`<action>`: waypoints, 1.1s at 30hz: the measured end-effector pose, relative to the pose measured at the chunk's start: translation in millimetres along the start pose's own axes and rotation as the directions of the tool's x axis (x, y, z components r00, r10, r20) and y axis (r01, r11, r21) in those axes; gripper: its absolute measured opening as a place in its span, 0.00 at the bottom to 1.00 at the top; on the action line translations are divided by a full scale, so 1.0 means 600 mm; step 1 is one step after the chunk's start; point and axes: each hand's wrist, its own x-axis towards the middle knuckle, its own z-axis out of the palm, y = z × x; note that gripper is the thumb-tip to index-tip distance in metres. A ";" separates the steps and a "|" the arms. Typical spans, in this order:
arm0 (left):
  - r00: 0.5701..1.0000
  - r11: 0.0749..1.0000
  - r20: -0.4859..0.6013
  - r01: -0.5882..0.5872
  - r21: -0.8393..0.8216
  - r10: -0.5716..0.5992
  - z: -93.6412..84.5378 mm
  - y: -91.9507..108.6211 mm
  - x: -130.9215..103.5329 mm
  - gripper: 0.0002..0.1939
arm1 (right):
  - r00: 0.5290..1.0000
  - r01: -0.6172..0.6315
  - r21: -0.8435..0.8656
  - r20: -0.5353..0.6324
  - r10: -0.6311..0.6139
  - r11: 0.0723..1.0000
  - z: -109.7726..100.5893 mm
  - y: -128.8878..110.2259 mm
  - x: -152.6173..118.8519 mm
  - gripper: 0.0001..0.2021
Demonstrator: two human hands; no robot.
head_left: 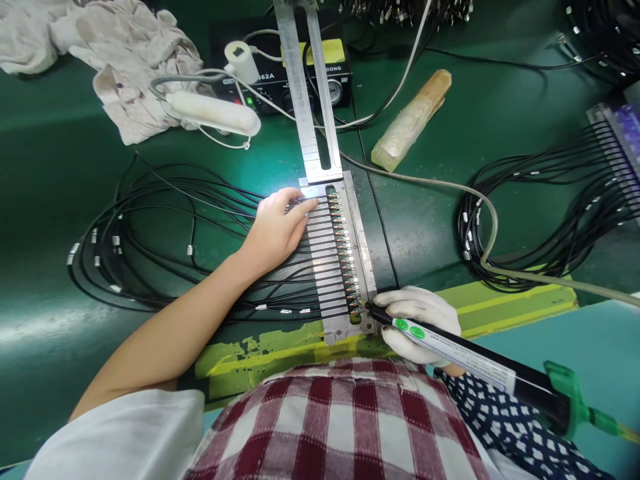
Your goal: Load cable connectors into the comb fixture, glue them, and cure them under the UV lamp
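Observation:
A metal fixture (365,257) lies in front of me, with a row of black cables (323,270) laid side by side across it, their stripped ends toward the right. My left hand (280,230), bare, rests on the cables near the fixture's far end, index finger and thumb extended. In a white glove, my right hand (423,317) grips a black syringe (465,357) with green stickers and a green rear cap. The syringe's tip is at the cable ends near the fixture's close end.
A slotted metal bar (300,87) extends from the fixture's far end, over a black control box (270,90). A white lamp (215,113), crumpled cloth (145,60) and a wrapped block (413,120) lie behind. Coiled cables (470,227) sit at right, beside a hose (425,179).

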 end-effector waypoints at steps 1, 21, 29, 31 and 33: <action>1.000 1.000 -0.003 0.001 0.000 -0.001 0.000 0.000 0.000 0.19 | 1.000 -0.002 0.002 0.005 0.002 1.000 0.000 0.000 0.001 0.12; 1.000 1.000 -0.017 -0.023 0.001 0.023 0.001 -0.002 -0.001 0.19 | 0.999 -0.026 -0.008 0.041 0.026 1.000 -0.005 0.005 -0.010 0.15; 1.000 1.000 -0.004 -0.002 -0.003 0.002 0.001 -0.001 -0.001 0.19 | 1.000 0.004 0.012 -0.003 -0.004 1.000 -0.006 -0.010 -0.011 0.13; 1.000 1.000 0.002 0.000 -0.004 0.000 0.001 -0.001 -0.001 0.20 | 1.000 -0.001 0.026 0.017 0.001 1.000 -0.004 -0.007 -0.019 0.15; 1.000 1.000 0.002 0.002 -0.006 -0.002 0.000 -0.002 -0.001 0.20 | 0.999 -0.015 0.032 0.029 0.014 0.999 -0.002 -0.004 -0.026 0.16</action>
